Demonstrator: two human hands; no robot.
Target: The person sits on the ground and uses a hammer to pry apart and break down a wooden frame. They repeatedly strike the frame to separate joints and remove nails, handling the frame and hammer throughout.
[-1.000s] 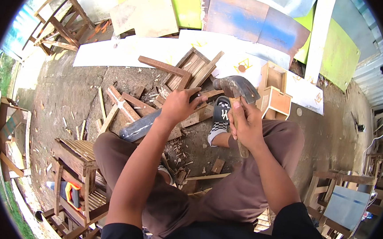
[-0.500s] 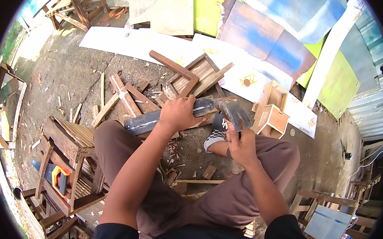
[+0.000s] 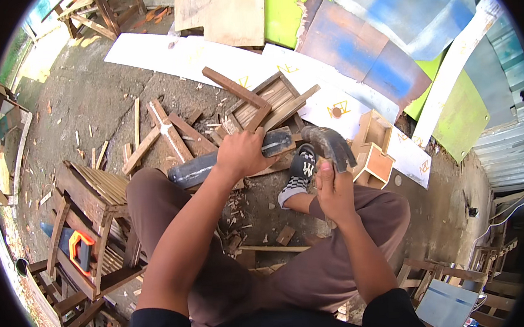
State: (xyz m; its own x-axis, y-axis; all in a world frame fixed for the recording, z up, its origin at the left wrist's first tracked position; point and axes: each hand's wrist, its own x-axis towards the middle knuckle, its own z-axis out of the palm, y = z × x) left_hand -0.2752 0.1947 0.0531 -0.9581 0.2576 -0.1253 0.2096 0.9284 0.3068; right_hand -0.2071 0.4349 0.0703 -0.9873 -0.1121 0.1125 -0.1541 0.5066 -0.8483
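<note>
My left hand is wrapped over a dark grey wooden plank with pale streaks, which lies slanted above my knees. In my right hand is a claw hammer, its dark metal head close to the plank's right end. I cannot tell whether the hammer touches the plank. Most of the handle is hidden by my fist. Beneath the plank, another piece of bare wood partly shows.
Ahead lie wooden offcuts and a wooden frame. Small wooden boxes stand right of the hammer. A handsaw with an orange handle rests on wooden furniture at left. White boards spread across the ground.
The hammer and my right hand have moved slightly up and away from my body, uncovering more of my shoe. My left hand keeps its hold on the plank.
</note>
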